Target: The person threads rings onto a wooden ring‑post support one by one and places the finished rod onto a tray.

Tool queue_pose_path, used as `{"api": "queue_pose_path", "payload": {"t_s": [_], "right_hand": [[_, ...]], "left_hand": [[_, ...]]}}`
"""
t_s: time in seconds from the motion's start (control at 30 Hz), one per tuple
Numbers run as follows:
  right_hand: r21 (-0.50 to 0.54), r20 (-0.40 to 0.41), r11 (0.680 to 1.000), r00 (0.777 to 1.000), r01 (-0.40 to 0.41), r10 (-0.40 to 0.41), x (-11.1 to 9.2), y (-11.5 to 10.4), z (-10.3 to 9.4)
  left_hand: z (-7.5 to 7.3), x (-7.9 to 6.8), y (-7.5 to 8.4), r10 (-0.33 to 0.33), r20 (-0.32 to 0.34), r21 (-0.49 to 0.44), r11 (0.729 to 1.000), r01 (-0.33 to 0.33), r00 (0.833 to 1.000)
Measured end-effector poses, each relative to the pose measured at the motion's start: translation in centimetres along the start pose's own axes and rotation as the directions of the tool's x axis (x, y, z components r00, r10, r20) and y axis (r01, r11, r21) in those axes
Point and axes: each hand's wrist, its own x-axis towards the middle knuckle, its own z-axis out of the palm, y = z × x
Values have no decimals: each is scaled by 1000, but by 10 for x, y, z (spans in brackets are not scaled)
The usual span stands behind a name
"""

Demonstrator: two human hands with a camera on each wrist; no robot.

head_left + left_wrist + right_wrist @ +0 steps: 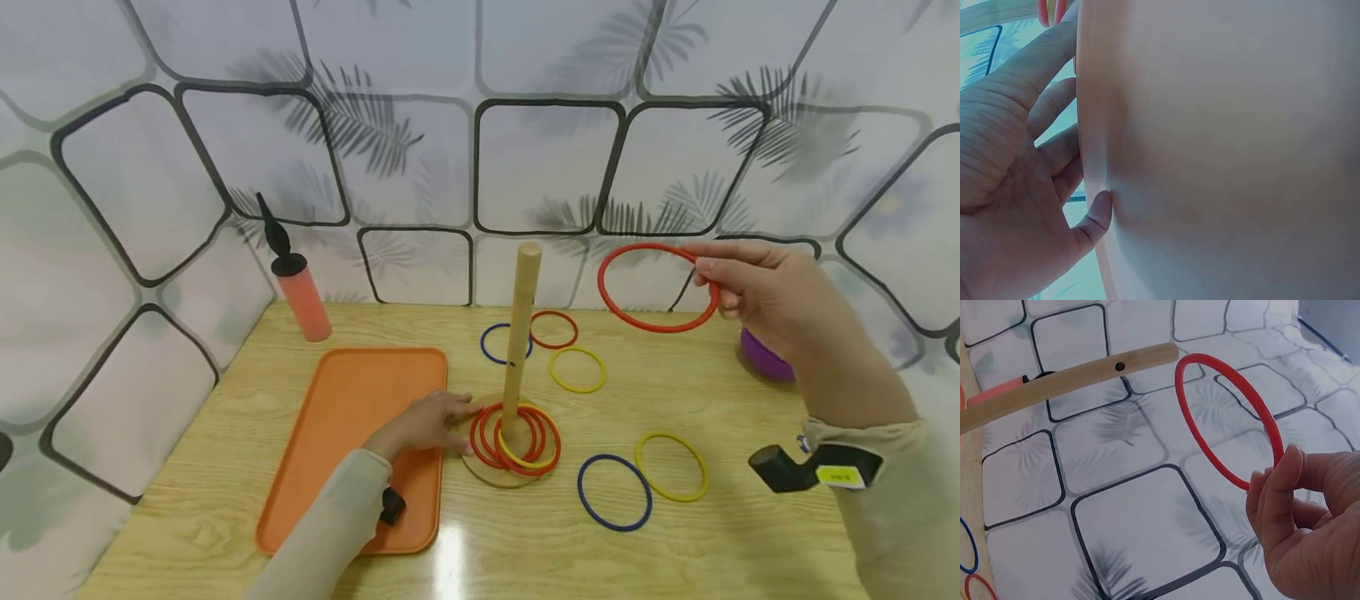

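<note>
My right hand point(780, 292) pinches a red ring point(660, 327) between thumb and fingers. The ring hangs tilted in the air, to the right of the wooden post point(521, 333) and apart from it, near the height of its top in the right wrist view. Around the foot of the post lie several red rings point(557, 454) and a yellow ring point(525, 463), stacked loosely on the round wooden base point(498, 478). My left hand point(423, 423) touches the left side of this base, fingers loosely extended. Its palm and fingers show beside the tray edge in the left wrist view.
An orange tray point(375, 392) lies left of the base. Behind the post are blue point(483, 350), red point(576, 333) and yellow point(551, 375) rings. Blue point(581, 498) and yellow point(703, 467) rings lie front right. A pink pump point(303, 304) and purple bowl point(768, 362) stand farther back.
</note>
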Motion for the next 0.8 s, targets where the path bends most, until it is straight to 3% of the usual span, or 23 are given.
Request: {"api": "queue_pose_path", "payload": {"t_s": [0.37,0.67,0.8], "right_hand": [[-37,111,998,992,-56,60,18,-25,34],[-24,177,998,982,-55,59,32,-20,64],[-53,156,997,986,-55,62,36,-11,73]], "left_hand": [[0,0,-1,-7,0,5,1000,7,1000],[0,0,0,6,-5,-1,1000,-6,1000],[0,1,-1,11,-9,-8,1000,-11,1000]]}}
